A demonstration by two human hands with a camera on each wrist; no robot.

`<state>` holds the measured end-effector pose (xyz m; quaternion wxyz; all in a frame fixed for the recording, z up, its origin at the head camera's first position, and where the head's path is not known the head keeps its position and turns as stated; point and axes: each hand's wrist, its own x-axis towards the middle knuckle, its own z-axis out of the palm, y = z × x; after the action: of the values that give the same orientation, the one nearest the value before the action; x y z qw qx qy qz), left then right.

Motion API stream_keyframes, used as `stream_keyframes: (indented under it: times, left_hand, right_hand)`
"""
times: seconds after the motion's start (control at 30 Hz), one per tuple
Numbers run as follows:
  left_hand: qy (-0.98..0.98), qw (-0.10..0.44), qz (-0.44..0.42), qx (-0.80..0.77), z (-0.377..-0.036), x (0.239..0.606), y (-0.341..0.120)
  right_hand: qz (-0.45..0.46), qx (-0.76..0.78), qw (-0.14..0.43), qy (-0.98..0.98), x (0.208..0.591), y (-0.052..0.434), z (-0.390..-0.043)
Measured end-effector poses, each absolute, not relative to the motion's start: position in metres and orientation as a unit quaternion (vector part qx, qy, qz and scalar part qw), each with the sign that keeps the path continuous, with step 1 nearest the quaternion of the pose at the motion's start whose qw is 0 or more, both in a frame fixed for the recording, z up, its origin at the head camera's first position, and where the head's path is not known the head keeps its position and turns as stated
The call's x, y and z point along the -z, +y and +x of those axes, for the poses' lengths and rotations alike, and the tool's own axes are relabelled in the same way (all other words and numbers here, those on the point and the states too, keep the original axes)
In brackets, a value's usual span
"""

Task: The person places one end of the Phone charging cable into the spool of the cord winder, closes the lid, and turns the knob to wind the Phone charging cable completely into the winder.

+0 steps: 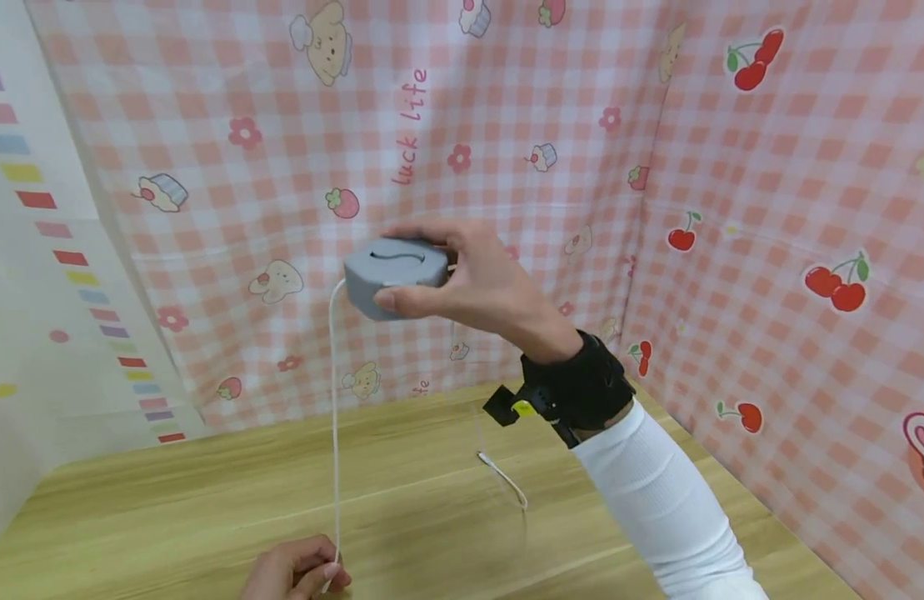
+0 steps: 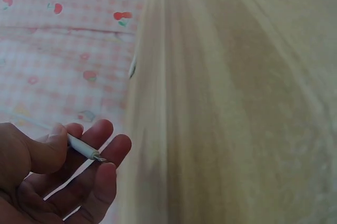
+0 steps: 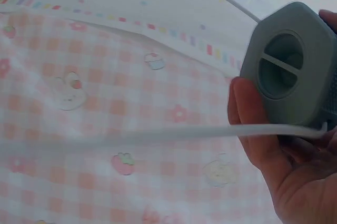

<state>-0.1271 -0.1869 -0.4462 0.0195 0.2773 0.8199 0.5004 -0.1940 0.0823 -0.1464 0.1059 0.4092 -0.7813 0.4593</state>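
Observation:
My right hand grips a grey hexagonal cable winder in the air, thumb on the near side and fingers behind. An S-shaped slot marks its upper face; in the right wrist view, another face of the winder has a round recess crossed by a bar. From its left side a white cable runs down, nearly straight. At the bottom of the head view my left hand pinches this cable. The left wrist view shows the cable's plug end between thumb and fingers, its metal tip exposed.
Another white cable end with a plug shows over the wood-grain table; whether it lies there or hangs, I cannot tell. Pink checked cloth covers the back and right walls. A black wrist strap with a device sits on the right wrist.

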Motion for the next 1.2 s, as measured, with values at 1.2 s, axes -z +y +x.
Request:
stream_keyframes:
  times: [1.2]
  left_hand:
    - [0.697, 0.158, 0.247, -0.655, -0.117, 0.436, -0.128]
  right_hand:
    - [0.451, -0.472, 0.204, -0.73, 0.099, 0.053, -0.182]
